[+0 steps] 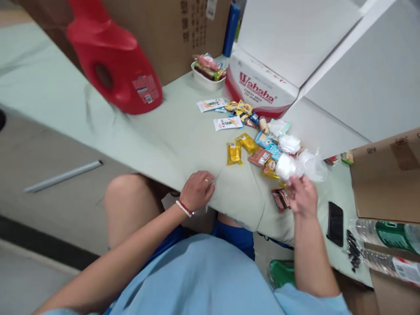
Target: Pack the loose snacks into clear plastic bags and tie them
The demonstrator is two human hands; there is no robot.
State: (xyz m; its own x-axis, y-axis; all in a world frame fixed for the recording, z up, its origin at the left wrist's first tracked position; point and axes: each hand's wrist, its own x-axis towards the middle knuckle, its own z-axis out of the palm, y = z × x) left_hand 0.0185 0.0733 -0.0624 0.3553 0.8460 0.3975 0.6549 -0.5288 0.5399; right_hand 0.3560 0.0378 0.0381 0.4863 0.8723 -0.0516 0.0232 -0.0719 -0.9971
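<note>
My right hand (303, 197) reaches into a loose pile of small wrapped snacks, its fingers closed at the edge of a white wrapped packet (286, 167). Beside that packet lie a crumpled clear plastic bag (313, 166), a second white packet (289, 143) and a blue packet (268, 144). A dark red packet (280, 199) is just left of my right wrist. My left hand (197, 190) rests at the cloth's front edge, fingers curled; what they hold, if anything, is hidden. Nearest to it are yellow packets (234, 153) and a brown packet (260, 158).
Behind the pile stand a white-and-red Wahaha box (259, 89) and a white bowl of snacks (207, 81). A red jug (114, 61) is at the left. On the right are a black phone (335, 224), plastic bottles (393, 236) and a cardboard box (387, 175).
</note>
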